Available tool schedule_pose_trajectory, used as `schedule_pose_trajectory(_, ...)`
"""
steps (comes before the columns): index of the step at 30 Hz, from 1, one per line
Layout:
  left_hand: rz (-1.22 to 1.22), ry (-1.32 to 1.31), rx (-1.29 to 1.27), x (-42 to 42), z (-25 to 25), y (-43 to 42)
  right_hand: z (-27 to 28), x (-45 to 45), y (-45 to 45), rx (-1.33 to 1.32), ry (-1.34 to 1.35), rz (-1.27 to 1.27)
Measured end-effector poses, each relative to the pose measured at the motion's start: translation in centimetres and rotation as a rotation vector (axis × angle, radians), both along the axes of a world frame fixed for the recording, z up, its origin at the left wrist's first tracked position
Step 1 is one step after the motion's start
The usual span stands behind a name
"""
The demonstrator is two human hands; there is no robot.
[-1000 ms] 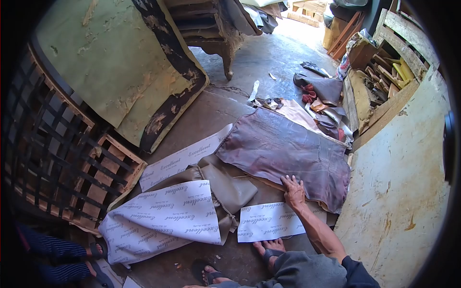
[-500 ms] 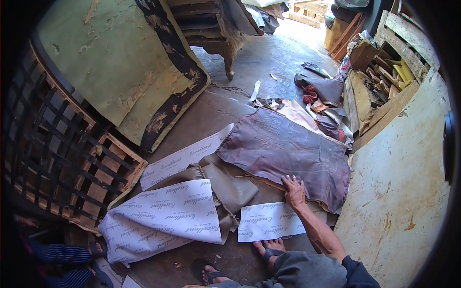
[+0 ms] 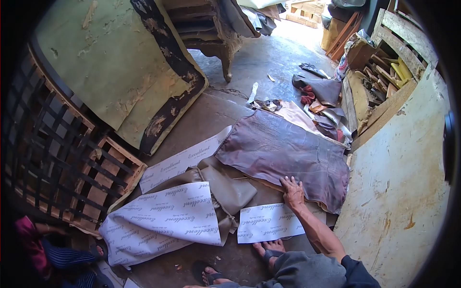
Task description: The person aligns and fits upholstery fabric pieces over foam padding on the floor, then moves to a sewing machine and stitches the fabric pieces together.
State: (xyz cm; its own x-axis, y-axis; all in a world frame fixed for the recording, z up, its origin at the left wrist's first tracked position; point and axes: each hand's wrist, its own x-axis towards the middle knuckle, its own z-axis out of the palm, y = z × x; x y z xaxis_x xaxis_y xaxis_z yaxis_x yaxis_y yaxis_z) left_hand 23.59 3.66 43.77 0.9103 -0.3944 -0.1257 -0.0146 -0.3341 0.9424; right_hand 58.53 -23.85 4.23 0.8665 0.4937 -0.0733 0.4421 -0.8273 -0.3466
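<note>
My right hand lies flat with fingers apart on the near edge of a worn, dark purple-brown leather piece spread on the floor. Under my wrist is a white backing sheet printed "Excellent". To its left, a brown leatherette sheet lies in folds, its white printed backing partly turned up. Another printed strip sits behind it. At the bottom edge only a sliver of skin shows, perhaps my left hand; its fingers are hidden.
A webbed wooden frame and a torn foam cushion stand left. Scraps lie beyond the leather. A large board and a wood-filled crate are right. A co-worker's striped trouser leg shows lower left.
The co-worker at lower left has shifted, and a maroon sleeve now shows. My view has moved slightly. My right hand stays on the leather's edge.
</note>
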Motion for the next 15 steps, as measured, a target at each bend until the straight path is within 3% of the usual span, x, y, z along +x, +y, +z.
schedule_pose_trajectory(15,0.008,-0.018,0.005,-0.15,0.11,-0.07,0.04,0.02,0.12,-0.017,0.004,-0.004)
